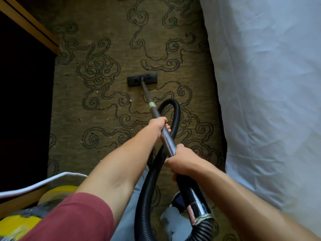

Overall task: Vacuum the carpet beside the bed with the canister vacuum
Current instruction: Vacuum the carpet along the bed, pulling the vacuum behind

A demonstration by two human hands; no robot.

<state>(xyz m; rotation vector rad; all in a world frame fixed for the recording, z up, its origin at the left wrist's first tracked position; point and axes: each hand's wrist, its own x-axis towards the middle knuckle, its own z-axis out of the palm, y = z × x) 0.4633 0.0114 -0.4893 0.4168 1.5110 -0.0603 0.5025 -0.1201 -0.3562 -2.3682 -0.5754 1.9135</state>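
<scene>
A dark metal vacuum wand [147,94] slants from my hands down to a black floor head [142,80] that lies flat on the olive carpet [107,40] with its swirl pattern. My left hand [159,125] grips the wand partway down. My right hand [178,162] grips its upper end, just above the shiny handle tube [196,204]. A black ribbed hose [151,180] loops from the handle out over the carpet and back toward me. The yellow canister [19,223] shows at the lower left, partly hidden by my red sleeve.
The bed with white bedding [269,84] fills the right side, its edge running along the carpet. A wooden furniture edge [29,25] and a dark area bound the left. Small pale crumbs [97,92] dot the carpet left of the wand. My shoe [178,200] is near the hose.
</scene>
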